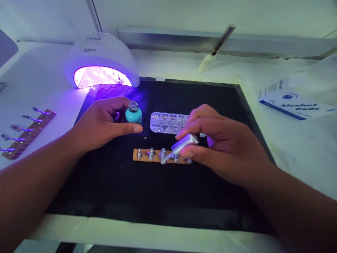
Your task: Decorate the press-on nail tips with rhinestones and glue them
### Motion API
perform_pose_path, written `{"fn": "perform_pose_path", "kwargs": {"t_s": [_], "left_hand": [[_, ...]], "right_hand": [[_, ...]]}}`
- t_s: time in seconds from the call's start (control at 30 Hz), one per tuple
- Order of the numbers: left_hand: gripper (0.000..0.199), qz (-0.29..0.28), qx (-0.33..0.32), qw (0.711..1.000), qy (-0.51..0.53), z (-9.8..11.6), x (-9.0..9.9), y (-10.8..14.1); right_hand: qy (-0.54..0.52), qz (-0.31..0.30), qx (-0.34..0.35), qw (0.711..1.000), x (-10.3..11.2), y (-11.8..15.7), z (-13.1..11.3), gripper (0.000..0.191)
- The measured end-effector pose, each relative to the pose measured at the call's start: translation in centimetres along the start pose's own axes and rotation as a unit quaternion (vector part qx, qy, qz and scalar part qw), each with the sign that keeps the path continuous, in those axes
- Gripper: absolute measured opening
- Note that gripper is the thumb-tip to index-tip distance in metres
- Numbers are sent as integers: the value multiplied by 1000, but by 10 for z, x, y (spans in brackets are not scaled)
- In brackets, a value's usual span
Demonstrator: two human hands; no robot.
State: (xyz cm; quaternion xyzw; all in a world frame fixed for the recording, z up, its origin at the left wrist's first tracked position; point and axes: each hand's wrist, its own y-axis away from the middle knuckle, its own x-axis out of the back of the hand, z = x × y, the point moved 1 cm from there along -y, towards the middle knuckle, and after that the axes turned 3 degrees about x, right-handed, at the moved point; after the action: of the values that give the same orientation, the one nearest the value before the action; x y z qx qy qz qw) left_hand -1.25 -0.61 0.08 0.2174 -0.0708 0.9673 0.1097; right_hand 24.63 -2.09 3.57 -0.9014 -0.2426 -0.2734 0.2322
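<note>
My left hand (105, 121) is closed around an open turquoise nail polish bottle (133, 115), which stands upright on the black mat (126, 189). Between the thumb and fingers of my right hand (218, 140) is a silver-capped nail polish brush (184, 144), tilted down to the left. Its tip touches the lower end of the middle false nail (163, 154). That nail sits in a row of several shiny silver ones on a wooden strip (135, 155). The strip's right part is partly hidden by my right hand.
Behind the strip lies a clear compartment box (168, 123) of small gems, partly covered by my right hand. A lit white nail lamp (102, 58) stands at back left. Another strip of nails (26, 131) lies left, a brush (216, 49) at the back, an alcohol pads box (295, 102) right.
</note>
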Motion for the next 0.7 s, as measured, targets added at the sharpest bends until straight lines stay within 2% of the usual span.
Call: {"fn": "perform_pose_path", "kwargs": {"t_s": [0.3, 0.7], "left_hand": [[24, -1, -4, 1000, 3, -1, 0, 0], [24, 1, -11, 1000, 3, -2, 0, -1]], "right_hand": [[26, 12, 21, 999, -1, 1, -3, 25], [43, 10, 64, 997, -1, 1, -1, 19]]}}
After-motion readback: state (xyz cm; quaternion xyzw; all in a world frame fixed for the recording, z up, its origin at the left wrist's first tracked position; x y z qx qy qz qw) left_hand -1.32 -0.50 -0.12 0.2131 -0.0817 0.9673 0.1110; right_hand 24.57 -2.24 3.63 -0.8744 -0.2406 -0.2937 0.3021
